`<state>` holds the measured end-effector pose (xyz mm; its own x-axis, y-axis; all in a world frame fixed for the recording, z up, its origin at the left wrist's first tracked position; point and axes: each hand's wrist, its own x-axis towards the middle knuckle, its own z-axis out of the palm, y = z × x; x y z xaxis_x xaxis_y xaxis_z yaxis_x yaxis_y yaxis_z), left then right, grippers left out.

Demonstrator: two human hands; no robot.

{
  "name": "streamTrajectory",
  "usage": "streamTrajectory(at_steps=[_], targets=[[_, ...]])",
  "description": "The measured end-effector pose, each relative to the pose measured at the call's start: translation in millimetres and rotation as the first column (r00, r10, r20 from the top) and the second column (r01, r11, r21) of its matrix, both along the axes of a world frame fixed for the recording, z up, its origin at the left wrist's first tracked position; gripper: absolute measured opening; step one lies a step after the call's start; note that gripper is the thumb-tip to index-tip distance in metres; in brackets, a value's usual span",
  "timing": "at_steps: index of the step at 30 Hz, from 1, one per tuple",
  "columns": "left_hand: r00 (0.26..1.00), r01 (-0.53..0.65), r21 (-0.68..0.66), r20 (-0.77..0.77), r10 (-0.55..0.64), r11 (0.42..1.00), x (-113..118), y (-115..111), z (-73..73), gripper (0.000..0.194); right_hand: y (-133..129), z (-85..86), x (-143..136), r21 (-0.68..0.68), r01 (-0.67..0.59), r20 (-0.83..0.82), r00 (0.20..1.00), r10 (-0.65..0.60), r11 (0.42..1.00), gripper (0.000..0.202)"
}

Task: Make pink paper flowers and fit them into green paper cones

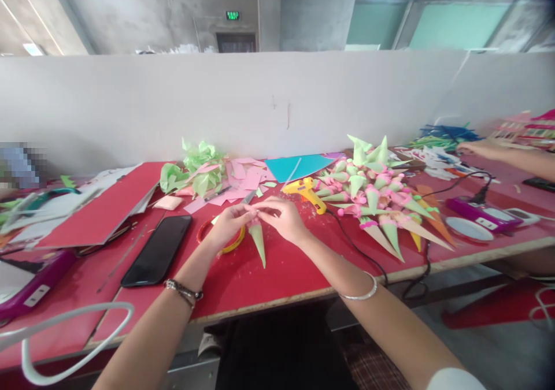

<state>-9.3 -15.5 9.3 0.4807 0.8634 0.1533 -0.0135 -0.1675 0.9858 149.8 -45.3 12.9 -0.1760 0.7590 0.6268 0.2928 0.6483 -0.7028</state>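
Observation:
My left hand [229, 223] and my right hand [284, 219] meet over the table, fingertips pinched at the pink top of a small pale green paper cone [258, 244]. The cone hangs with its point toward me. My fingers partly hide its pink end. Under my left hand lie scissors with yellow and red handles [236, 244], their blades pointing away. A yellow glue gun [307, 192] rests just beyond my right hand, its cord running toward the table edge. To the right is a heap of similar green and pink paper cones [375, 190].
A black phone [158, 251] lies left of my hands. Behind are pink paper pieces [247, 176], crumpled green paper [202, 167] and a blue sheet [299, 167]. Purple power strips [483, 214] sit at both sides. A co-worker's arm [507, 152] reaches in at right.

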Motion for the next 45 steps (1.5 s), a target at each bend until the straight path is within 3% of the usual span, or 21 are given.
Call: streamTrajectory(at_steps=[14, 19, 23, 26, 29, 31, 35, 41, 45], targets=[[0.977, 0.072, -0.127, 0.21, -0.044, 0.989, 4, 1, -4.0, 0.025, -5, 3.7, -2, 0.089, 0.014, 0.012, 1.0, -0.015, 0.996, 0.007], [0.947, 0.099, -0.235, 0.32, -0.019, 0.967, 5, -3, 2.4, 0.025, -3, 3.8, -4, -0.065, -0.047, -0.179, 0.983, 0.035, 0.997, 0.006], [0.874, 0.112, -0.33, 0.482, 0.065, 0.938, 2, -3, 7.3, 0.019, 3, 2.0, 0, -0.236, -0.071, -0.368, 0.93, -0.021, 0.969, 0.012], [0.821, 0.149, -0.395, 0.561, 0.109, 0.906, -1, -1, 10.0, 0.018, 6, 0.4, 1, -0.289, -0.101, -0.411, 0.911, -0.028, 0.952, 0.016], [0.813, 0.188, -0.417, 0.574, 0.097, 0.889, -3, 0, 10.6, 0.03, 6, -0.4, 1, -0.291, -0.104, -0.401, 0.916, -0.023, 0.951, 0.016], [0.821, 0.153, -0.411, 0.559, 0.116, 0.899, -3, 1, 9.6, 0.032, 5, -0.4, 0, -0.293, -0.108, -0.386, 0.922, -0.014, 0.95, 0.013], [0.816, 0.06, -0.403, 0.546, 0.188, 0.913, -4, 3, 6.7, 0.019, 4, -2.1, 0, -0.292, -0.124, -0.299, 0.954, 0.033, 0.948, 0.009], [0.796, 0.043, -0.42, 0.562, 0.223, 0.906, -4, 5, 6.2, 0.01, 4, -9.1, 0, -0.263, -0.148, -0.054, 0.989, 0.139, 0.953, 0.019], [0.779, 0.065, -0.382, 0.596, 0.192, 0.922, -3, 3, 6.2, 0.014, 5, -10.7, -1, -0.228, -0.006, 0.038, 0.999, 0.015, 0.974, 0.021]])
